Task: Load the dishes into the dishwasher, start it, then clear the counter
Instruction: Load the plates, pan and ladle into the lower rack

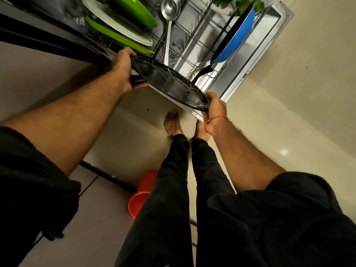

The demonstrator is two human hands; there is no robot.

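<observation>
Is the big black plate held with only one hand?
No, the left hand and the right hand each grip an edge of the black plate.

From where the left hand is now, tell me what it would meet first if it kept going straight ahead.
Probably the green plate standing in the dishwasher rack, just beyond the left hand, which holds the black tray by its edge. Depth is unclear, so it might pass beside it.

Home kitchen. We note: an open dishwasher (256, 60) with a steel-lined door and a wire rack (204, 31); in the rack, green plates (134, 10), a white plate (115, 24), a steel ladle (169, 22) and a blue frying pan (237, 35). We also list pale glossy floor tiles (289, 112), a red plastic bin (142, 191) on the floor, and bare feet (172, 122).
</observation>
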